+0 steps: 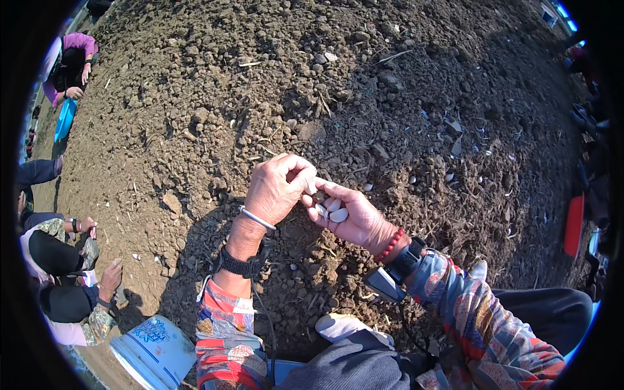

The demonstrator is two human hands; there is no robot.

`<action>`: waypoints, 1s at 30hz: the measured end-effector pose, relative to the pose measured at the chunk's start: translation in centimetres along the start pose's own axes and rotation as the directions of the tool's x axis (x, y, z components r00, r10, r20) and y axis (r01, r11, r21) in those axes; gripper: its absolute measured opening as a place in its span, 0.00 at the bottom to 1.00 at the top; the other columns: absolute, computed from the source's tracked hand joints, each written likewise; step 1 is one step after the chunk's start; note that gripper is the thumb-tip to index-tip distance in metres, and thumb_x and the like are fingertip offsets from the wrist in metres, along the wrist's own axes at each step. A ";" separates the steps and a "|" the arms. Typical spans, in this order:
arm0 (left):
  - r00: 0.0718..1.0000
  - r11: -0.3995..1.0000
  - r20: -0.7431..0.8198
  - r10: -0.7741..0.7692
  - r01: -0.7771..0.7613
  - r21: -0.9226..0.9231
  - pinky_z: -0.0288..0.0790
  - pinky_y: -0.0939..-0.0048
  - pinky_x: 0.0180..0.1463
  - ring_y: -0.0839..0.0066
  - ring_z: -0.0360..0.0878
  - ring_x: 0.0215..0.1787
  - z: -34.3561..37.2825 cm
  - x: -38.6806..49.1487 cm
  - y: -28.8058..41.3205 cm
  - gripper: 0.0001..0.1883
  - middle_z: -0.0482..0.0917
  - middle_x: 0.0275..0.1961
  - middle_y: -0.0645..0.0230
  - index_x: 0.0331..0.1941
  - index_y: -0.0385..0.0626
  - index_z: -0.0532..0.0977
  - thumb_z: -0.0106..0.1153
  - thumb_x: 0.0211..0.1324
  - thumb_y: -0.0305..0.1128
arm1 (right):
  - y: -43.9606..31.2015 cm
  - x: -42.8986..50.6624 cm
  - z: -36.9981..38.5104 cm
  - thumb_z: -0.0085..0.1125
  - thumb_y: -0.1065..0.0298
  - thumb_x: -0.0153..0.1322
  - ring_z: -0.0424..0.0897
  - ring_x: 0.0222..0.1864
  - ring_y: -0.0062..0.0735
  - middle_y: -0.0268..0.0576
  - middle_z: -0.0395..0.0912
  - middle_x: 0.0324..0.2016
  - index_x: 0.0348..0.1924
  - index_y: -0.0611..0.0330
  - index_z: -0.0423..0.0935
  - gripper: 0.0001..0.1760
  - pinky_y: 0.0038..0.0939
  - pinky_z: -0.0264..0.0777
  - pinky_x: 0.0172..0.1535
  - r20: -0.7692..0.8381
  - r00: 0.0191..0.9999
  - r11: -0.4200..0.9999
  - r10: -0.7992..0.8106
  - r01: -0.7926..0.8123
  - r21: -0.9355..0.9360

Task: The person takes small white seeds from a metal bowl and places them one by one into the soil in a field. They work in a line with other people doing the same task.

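Note:
My right hand (pixel 358 214) is turned palm up and cups several pale garlic cloves (pixel 338 215) in its curled fingers. Touching its fingertips is my left hand (pixel 280 187), thumb and forefinger pinched on a whitish piece, probably a clove; its exact shape is partly hidden. Both hands are above dark, cloddy soil (pixel 302 243). Just beyond the right hand a white clove (pixel 368 186) lies on the ground, with others scattered in a loose line to the right, one of them a clove (pixel 449 177) on the crumbly earth.
A white bucket (pixel 155 348) stands at lower left, beside people (pixel 66 282) bent over the soil. Farther up the left edge, another person (pixel 73 68) reaches to a blue basin (pixel 65 119). A red basin (pixel 574 225) is at the right. My shoe (pixel 343 327) rests on the soil.

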State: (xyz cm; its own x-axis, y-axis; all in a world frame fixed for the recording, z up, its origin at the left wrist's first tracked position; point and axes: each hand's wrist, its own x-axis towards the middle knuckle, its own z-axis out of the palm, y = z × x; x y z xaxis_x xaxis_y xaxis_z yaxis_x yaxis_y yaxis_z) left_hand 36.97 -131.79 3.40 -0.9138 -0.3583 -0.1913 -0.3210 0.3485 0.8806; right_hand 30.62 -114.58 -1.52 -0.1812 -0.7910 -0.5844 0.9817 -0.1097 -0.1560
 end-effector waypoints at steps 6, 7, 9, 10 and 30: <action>0.995 0.993 0.064 0.073 -0.078 0.084 0.78 0.76 0.37 0.79 0.84 0.35 2.4 1.9 0.5 0.09 0.83 0.36 0.67 0.41 0.40 0.84 0.69 0.58 0.30 | -2.3 -0.1 -1.0 0.54 0.63 0.79 0.80 0.46 0.24 0.34 0.81 0.46 0.56 0.59 0.76 0.15 0.26 0.76 0.44 0.061 0.993 0.989 -0.104 0.110 -0.100; 0.996 0.990 0.030 0.082 -0.084 0.109 0.78 0.76 0.38 0.79 0.84 0.36 2.7 2.0 0.3 0.11 0.83 0.36 0.67 0.43 0.40 0.84 0.69 0.59 0.31 | -2.7 -0.1 -1.2 0.54 0.63 0.79 0.80 0.46 0.23 0.34 0.80 0.45 0.57 0.59 0.76 0.15 0.25 0.76 0.43 0.049 0.991 0.985 -0.122 0.127 -0.115; 0.993 0.977 0.040 0.112 -0.118 0.180 0.78 0.78 0.43 0.80 0.83 0.39 2.6 1.8 -0.3 0.15 0.82 0.38 0.67 0.50 0.40 0.82 0.68 0.60 0.31 | -3.2 -0.1 -1.6 0.55 0.67 0.79 0.79 0.41 0.17 0.32 0.80 0.41 0.58 0.60 0.75 0.16 0.17 0.71 0.35 0.035 0.993 0.976 -0.110 0.115 -0.185; 0.994 0.991 0.080 0.069 -0.077 0.108 0.78 0.78 0.43 0.80 0.83 0.39 2.6 1.7 -0.6 0.15 0.82 0.39 0.68 0.50 0.40 0.82 0.68 0.60 0.30 | -3.5 0.0 -1.6 0.57 0.67 0.78 0.79 0.39 0.17 0.33 0.81 0.39 0.55 0.61 0.77 0.14 0.17 0.71 0.34 0.032 0.994 0.979 -0.105 0.109 -0.175; 0.991 0.920 0.070 0.112 -0.130 0.370 0.78 0.73 0.38 0.77 0.85 0.34 2.7 2.8 0.1 0.08 0.84 0.34 0.66 0.39 0.41 0.83 0.69 0.58 0.30 | -4.3 1.2 -0.9 0.58 0.69 0.77 0.81 0.35 0.18 0.33 0.83 0.39 0.51 0.59 0.76 0.11 0.18 0.70 0.31 -0.168 0.976 0.962 -0.139 0.093 -0.256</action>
State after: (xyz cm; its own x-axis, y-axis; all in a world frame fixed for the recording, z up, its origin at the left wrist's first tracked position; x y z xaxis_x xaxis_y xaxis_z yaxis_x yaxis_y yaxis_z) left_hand 33.75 -130.43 1.84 -0.9591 -0.2556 -0.1217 -0.2688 0.6873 0.6749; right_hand 26.14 -114.52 -2.21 -0.3237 -0.6555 -0.6823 0.9125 -0.0255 -0.4084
